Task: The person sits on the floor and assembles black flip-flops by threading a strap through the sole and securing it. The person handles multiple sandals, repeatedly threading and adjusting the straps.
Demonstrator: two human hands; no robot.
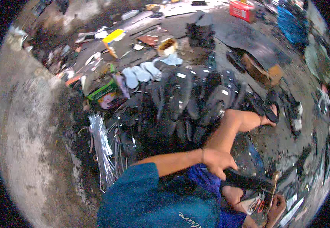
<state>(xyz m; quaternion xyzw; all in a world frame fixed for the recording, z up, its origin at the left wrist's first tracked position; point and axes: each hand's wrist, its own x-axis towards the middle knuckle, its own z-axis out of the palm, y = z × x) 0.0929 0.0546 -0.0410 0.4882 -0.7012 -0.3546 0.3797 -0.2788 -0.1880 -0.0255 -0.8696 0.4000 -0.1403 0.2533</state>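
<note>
My left hand point(218, 161) reaches across my lap, with thumb and fingers closed on the near end of a black sandal sole point(250, 181). The sole points away to the right, over my blue shorts point(203, 176). At the lower right, my right hand point(277, 207) has its fingers curled round a thin tan strip point(274, 186), which rises past the far end of the sole. Blur hides whether the strip touches the sole. Beyond my left hand lies a heap of black sandals point(176, 93), some with small white labels.
My bent leg ends in a sandalled foot point(272, 116). Silver strips point(102, 144) lie left of the heap, near a green box point(104, 91). Pale blue soles point(136, 75) sit behind. Farther back are a red box point(241, 10) and a blue bag point(291, 24). A concrete wall point(32, 133) bounds the left.
</note>
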